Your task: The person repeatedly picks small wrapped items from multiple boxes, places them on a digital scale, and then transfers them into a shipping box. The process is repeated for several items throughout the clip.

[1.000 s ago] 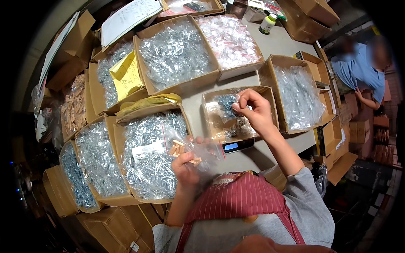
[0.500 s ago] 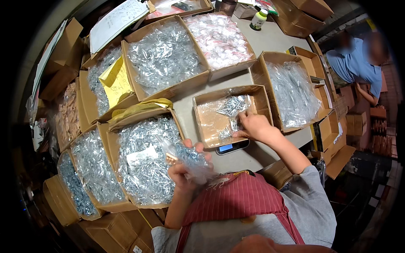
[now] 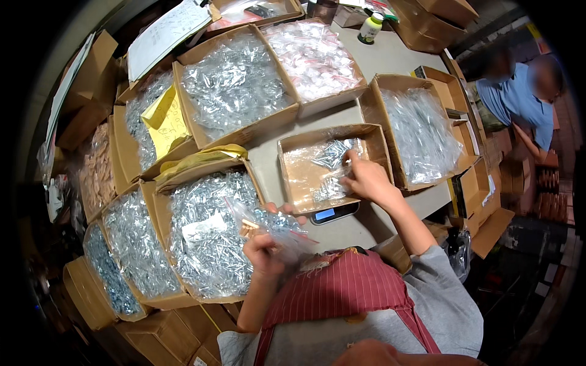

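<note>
My left hand (image 3: 265, 250) is closed on a clear plastic bag (image 3: 284, 232) holding small metal hardware and a few wooden dowels (image 3: 248, 227). The bag hangs over the near edge of a carton of silvery screws. My right hand (image 3: 371, 181) reaches into a shallow cardboard box (image 3: 293, 177), thumb and forefinger apart at the loose screws (image 3: 331, 152). Another small heap of screws in clear plastic (image 3: 329, 189) lies nearer me in that box; my fingers partly cover the contents. Under the box, a scale (image 3: 336, 213) shows its lit blue display.
Cartons of bagged hardware (image 3: 235, 85) and white bagged parts (image 3: 311, 58) stand behind; a carton of long clear bags (image 3: 421, 134) is right. Several more cartons (image 3: 140, 244) line the left. A green bottle (image 3: 370, 28) stands far back. A co-worker in blue (image 3: 516, 94) is at far right.
My right hand has lifted slightly, and its forefinger and thumb have spread apart among the screws. The bag in my left hand has tilted a little, showing more of its contents.
</note>
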The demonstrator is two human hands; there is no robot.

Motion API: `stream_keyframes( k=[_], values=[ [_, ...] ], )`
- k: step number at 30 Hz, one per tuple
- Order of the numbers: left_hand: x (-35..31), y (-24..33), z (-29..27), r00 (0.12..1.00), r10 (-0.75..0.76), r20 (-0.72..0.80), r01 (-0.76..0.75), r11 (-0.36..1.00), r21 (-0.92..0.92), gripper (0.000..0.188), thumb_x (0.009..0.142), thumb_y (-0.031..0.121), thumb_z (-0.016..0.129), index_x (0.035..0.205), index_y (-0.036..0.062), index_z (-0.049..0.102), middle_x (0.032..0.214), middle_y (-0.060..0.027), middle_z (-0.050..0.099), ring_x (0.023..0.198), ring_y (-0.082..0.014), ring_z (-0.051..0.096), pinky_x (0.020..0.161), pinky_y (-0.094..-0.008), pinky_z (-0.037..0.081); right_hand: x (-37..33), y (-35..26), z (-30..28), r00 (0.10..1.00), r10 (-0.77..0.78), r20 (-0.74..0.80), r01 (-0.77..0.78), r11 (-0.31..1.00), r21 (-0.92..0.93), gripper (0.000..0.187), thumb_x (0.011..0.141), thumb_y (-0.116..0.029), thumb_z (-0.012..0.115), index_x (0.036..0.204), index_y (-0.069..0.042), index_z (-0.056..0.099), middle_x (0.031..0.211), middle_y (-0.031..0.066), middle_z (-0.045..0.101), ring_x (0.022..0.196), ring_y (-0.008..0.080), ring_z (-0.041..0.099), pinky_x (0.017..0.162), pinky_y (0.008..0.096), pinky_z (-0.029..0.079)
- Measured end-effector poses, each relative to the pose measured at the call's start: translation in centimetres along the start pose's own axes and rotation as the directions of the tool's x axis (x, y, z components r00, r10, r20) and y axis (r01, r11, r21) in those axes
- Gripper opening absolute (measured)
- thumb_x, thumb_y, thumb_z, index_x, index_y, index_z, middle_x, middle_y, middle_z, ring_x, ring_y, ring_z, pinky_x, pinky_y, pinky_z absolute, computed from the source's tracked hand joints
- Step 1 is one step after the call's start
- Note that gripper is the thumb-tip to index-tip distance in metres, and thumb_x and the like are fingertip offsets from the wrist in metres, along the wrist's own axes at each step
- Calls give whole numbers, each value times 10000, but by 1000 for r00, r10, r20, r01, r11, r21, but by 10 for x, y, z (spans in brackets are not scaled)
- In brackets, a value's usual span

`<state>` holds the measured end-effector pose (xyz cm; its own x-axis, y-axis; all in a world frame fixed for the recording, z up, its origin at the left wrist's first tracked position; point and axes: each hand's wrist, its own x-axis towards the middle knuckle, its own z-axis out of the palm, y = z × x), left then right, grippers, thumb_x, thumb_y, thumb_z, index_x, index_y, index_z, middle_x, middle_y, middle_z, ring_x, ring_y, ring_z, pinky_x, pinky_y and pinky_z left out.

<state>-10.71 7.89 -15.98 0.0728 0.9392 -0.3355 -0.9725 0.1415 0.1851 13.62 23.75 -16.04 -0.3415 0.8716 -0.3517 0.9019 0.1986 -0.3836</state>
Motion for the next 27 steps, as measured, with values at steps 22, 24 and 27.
stream_keyframes(
  k=[22,24,27],
  values=[
    [5,-10,-20,839,-16,543,153,966,-208,534,715,295,733,1131,93,466,1187,-56,396,1277,-410,404,1042,-578,389,3,7,8,975,-75,207,131,953,-273,401,794,-446,672,966,-87,718,834,221,683,849,365,680,749,453,543],
    [5,-9,-16,853,-16,521,143,968,-204,523,707,272,718,1128,93,463,1187,-57,398,1271,-407,409,1033,-581,392,8,9,15,975,-126,182,160,969,-188,373,785,-406,675,964,-82,715,855,209,688,863,367,677,758,447,543],
    [5,-5,-7,887,-3,462,104,976,-193,503,702,248,686,1126,95,461,1184,-57,406,1264,-408,412,1018,-580,400,12,5,9,967,-203,156,204,979,5,291,788,-314,685,931,-62,688,889,189,691,885,361,673,775,432,539]
  ],
)
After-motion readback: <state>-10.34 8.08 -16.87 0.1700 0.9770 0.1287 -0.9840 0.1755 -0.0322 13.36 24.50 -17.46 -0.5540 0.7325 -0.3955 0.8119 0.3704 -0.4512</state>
